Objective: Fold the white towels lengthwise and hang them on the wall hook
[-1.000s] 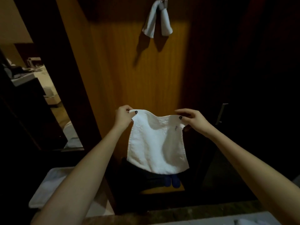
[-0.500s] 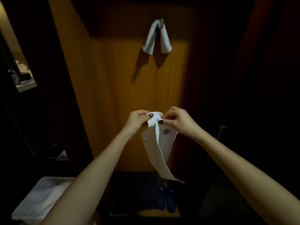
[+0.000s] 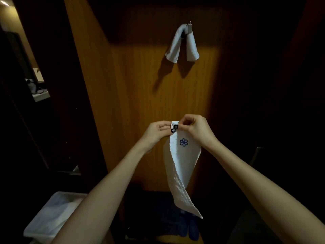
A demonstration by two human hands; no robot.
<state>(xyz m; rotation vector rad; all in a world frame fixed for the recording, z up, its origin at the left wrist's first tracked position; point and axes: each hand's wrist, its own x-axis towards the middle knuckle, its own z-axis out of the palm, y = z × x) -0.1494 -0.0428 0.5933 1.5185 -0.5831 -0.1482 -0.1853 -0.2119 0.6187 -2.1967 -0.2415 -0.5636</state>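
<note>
Top corners were brought together since a second ago. Left hand point(image 3: 158, 131) and right hand point(image 3: 197, 129) are both pinched on the top edge of the white waffle-weave towel with blue flower logo point(image 3: 181, 166), which is hung folded lengthwise. Above, a second white folded towel point(image 3: 182, 44) is draped over the metal wall hook point(image 3: 189, 29) on the orange wooden panel point(image 3: 140, 103).
</note>
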